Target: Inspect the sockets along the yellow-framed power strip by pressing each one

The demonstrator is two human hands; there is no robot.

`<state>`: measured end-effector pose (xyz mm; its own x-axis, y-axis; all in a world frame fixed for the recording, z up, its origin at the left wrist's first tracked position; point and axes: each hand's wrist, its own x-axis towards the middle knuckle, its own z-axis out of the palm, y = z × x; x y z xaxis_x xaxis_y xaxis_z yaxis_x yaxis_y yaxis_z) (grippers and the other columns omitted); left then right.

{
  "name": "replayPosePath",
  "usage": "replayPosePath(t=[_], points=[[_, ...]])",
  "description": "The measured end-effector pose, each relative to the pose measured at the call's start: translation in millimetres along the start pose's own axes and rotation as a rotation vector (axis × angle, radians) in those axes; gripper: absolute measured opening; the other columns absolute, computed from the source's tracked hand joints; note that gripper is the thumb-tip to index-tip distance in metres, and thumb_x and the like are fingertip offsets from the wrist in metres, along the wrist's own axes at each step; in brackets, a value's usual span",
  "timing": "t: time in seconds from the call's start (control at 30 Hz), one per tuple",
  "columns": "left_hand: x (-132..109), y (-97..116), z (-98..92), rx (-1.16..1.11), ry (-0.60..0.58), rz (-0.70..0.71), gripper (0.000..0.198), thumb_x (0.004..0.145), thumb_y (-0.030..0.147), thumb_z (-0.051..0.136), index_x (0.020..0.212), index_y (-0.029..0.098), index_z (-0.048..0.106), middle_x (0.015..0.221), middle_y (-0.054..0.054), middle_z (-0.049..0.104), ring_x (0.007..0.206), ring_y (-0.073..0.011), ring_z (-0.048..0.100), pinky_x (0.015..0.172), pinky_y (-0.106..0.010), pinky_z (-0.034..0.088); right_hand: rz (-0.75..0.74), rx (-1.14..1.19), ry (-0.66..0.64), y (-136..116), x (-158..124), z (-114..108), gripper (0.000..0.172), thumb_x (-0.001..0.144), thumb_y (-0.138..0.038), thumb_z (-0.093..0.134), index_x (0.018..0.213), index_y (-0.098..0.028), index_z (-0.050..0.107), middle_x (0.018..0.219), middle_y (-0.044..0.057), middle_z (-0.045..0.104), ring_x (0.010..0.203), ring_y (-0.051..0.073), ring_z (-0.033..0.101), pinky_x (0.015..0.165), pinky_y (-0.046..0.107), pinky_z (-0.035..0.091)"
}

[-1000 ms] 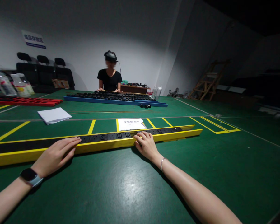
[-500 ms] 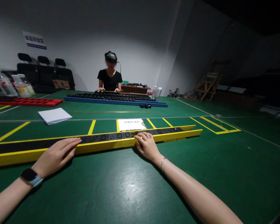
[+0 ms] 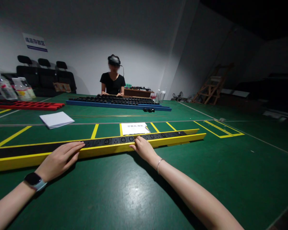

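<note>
A long yellow rail (image 3: 115, 149) lies across the green table, with black socket modules (image 3: 115, 140) in a row inside its channel. My left hand (image 3: 60, 159) grips the rail's near wall on the left, its fingers laid straight over the top edge and the thumb down the front face. Further right, my right hand (image 3: 144, 148) is curled over the same wall. Its fingertips reach into the channel onto the socket row, and the thumb rests by the front face. What lies under those fingertips is hidden.
Behind the rail lie a printed white label (image 3: 133, 128) and folded white paper (image 3: 57, 120). Blue rails (image 3: 120, 105) with black parts stand further back, before a seated person (image 3: 112, 81). Red rails (image 3: 38, 105) and bottles (image 3: 21, 89) are at the left.
My right hand has shifted left along the rail. The gap in the socket row beside its fingers no longer shows. My left hand stays in place on the rail.
</note>
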<state>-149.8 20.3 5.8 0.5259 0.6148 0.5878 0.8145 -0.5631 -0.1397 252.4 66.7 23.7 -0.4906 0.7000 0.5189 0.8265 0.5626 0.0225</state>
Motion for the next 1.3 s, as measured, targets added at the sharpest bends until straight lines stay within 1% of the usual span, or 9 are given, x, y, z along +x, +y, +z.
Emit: replayPosePath(t=[0.2,0.43,0.57,0.83,0.97,1.07,1.13,1.2,1.3], points=[[-0.4,2.4,-2.9,0.008,-0.024,-0.005,0.046,0.09,0.032,0.049,0.135,0.02,0.048,0.134,-0.009,0.056,0.119,-0.021,0.055,0.106,-0.042,0.043,-0.003,0.012,-0.021,3.2,1.7,-2.3,0.027,0.088,-0.041,0.061,0.079,-0.016,0.058,0.083,0.006,0.061,0.076,0.017,0.06,0.071,0.027,0.047],[-1.9,2.2,-3.8,0.015,0.01,0.053,0.048,0.089,0.029,0.049,0.137,0.023,0.046,0.132,-0.008,0.058,0.118,-0.0209,0.056,0.105,-0.04,0.045,-0.02,0.055,-0.012,10.5,0.4,-5.3,0.029,0.091,-0.042,0.058,0.076,-0.017,0.057,0.081,0.005,0.059,0.073,0.016,0.058,0.069,0.025,0.044],[-2.7,0.4,-2.4,0.021,0.012,0.069,0.051,0.088,0.028,0.051,0.138,0.024,0.044,0.133,-0.008,0.057,0.119,-0.0209,0.056,0.105,-0.04,0.045,-0.004,0.057,-0.006,29.8,-9.2,-7.9,0.027,0.09,-0.04,0.059,0.075,-0.017,0.057,0.08,0.004,0.058,0.072,0.015,0.057,0.068,0.025,0.043],[-1.4,0.2,-1.4,0.045,-0.014,0.071,0.051,0.089,0.031,0.051,0.139,0.021,0.044,0.135,-0.009,0.056,0.12,-0.0211,0.055,0.105,-0.042,0.045,0.025,0.085,-0.03,86.8,-33.7,-20.3,0.026,0.092,-0.039,0.058,0.076,-0.018,0.055,0.082,0.003,0.058,0.068,0.014,0.055,0.066,0.024,0.045],[-3.7,-2.0,1.8,0.043,-0.009,0.075,0.053,0.089,0.034,0.052,0.14,0.022,0.042,0.137,-0.008,0.054,0.121,-0.0209,0.054,0.106,-0.043,0.044,0.036,0.09,-0.022,96.7,-39.2,-19.3,0.025,0.092,-0.038,0.058,0.077,-0.018,0.057,0.087,0.005,0.06,0.071,0.015,0.059,0.07,0.027,0.05],[-4.5,-4.0,5.5,0.039,0.004,0.06,0.057,0.089,0.039,0.054,0.142,0.025,0.04,0.141,-0.007,0.051,0.123,-0.0215,0.053,0.107,-0.044,0.043,0.053,0.13,0.108,89.7,-46.9,-15.8,0.02,0.091,-0.037,0.059,0.096,-0.017,0.061,0.109,0.012,0.06,0.095,0.021,0.063,0.085,0.035,0.054],[-4.0,-5.4,8.0,0.035,0.005,0.052,0.06,0.088,0.043,0.055,0.144,0.026,0.038,0.143,-0.007,0.049,0.125,-0.0221,0.052,0.108,-0.044,0.042,0.054,0.138,0.19,80.3,-54.3,-14.8,0.033,0.092,-0.034,0.058,0.119,-0.016,0.056,0.124,0.016,0.056,0.116,0.025,0.056,0.098,0.041,0.05],[-3.4,-6.7,10.2,0.027,-0.005,0.054,0.061,0.088,0.044,0.054,0.144,0.026,0.037,0.144,-0.006,0.048,0.126,-0.022,0.051,0.108,-0.044,0.043,0.046,0.126,0.214,70.0,-60.8,-15.2,0.043,0.094,-0.03,0.053,0.133,-0.015,0.047,0.134,0.017,0.051,0.127,0.026,0.049,0.107,0.045,0.044],[-2.9,-7.9,11.9,0.015,-0.011,0.053,0.059,0.089,0.043,0.053,0.144,0.027,0.037,0.143,-0.005,0.049,0.125,-0.0212,0.052,0.107,-0.043,0.044,-0.018,0.121,0.173,57.7,-64.4,-16.7,0.051,0.094,-0.026,0.049,0.143,-0.017,0.038,0.141,0.015,0.048,0.133,0.025,0.043,0.111,0.046,0.04]])
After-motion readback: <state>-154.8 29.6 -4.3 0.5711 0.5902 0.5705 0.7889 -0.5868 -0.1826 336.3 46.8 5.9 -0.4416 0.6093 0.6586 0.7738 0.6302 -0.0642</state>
